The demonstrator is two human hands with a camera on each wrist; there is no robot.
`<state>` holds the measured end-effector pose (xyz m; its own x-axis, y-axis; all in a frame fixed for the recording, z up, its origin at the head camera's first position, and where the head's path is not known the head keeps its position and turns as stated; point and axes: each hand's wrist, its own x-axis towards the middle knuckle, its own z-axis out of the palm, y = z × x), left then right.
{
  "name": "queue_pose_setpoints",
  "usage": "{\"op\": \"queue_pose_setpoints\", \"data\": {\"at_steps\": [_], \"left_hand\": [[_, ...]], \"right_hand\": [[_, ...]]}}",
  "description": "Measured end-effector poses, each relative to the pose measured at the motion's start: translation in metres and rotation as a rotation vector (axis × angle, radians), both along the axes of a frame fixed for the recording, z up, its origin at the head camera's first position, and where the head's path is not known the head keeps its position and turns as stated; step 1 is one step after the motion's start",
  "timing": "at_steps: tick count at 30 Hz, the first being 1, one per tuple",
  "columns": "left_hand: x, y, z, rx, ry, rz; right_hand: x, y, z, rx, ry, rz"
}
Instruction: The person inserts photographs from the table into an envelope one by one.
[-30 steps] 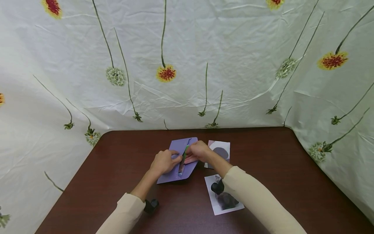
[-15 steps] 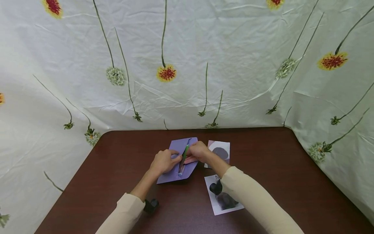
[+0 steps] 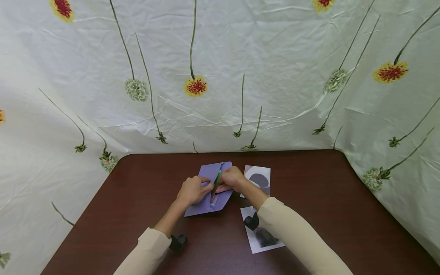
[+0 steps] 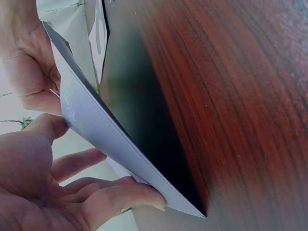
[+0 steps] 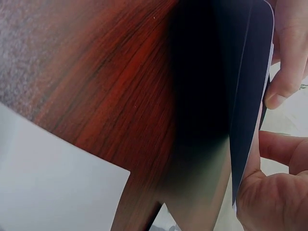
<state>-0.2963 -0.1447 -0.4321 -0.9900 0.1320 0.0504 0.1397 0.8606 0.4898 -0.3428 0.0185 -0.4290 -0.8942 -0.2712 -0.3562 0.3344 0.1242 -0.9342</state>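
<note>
A purple envelope (image 3: 203, 208) lies at a slant in the middle of the table, with its slit facing up. In that slit stands a thin, glossy, green-edged piece (image 3: 218, 180), most of it hidden in the envelope. My left hand (image 3: 193, 190) grips the left side, its thumb right at the slit. On the other side my right hand (image 3: 233, 178) holds the envelope by the slit, some fingertips hidden. The left wrist view shows my left fingers (image 4: 130, 195) along the envelope's raised edge. My right hand (image 5: 272, 192) meets the edge in the right wrist view.
To the right lie two printed sheets: a photo (image 3: 258, 176) with a grey oval behind my right wrist, and another picture (image 3: 264, 238) partly under my right sleeve. The dark red-brown table (image 3: 144, 183) ends against a flowered cloth (image 3: 220, 114) at the back.
My right forearm has shifted slightly left, with the wrist camera covering a different part of the lower picture. Hands and envelope stay nearly still.
</note>
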Motion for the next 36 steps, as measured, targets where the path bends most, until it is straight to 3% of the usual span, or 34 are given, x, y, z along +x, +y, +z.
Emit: {"op": "queue_pose_setpoints", "data": {"at_steps": [29, 36], "left_hand": [[0.0001, -0.0009, -0.0009, 0.012, 0.035, -0.002], [-0.0003, -0.0015, -0.0006, 0.009, 0.036, -0.001]], "right_hand": [[0.0028, -0.0038, 0.0, 0.047, 0.001, -0.051], [0.0016, -0.0027, 0.001, 0.039, 0.006, -0.027]]}}
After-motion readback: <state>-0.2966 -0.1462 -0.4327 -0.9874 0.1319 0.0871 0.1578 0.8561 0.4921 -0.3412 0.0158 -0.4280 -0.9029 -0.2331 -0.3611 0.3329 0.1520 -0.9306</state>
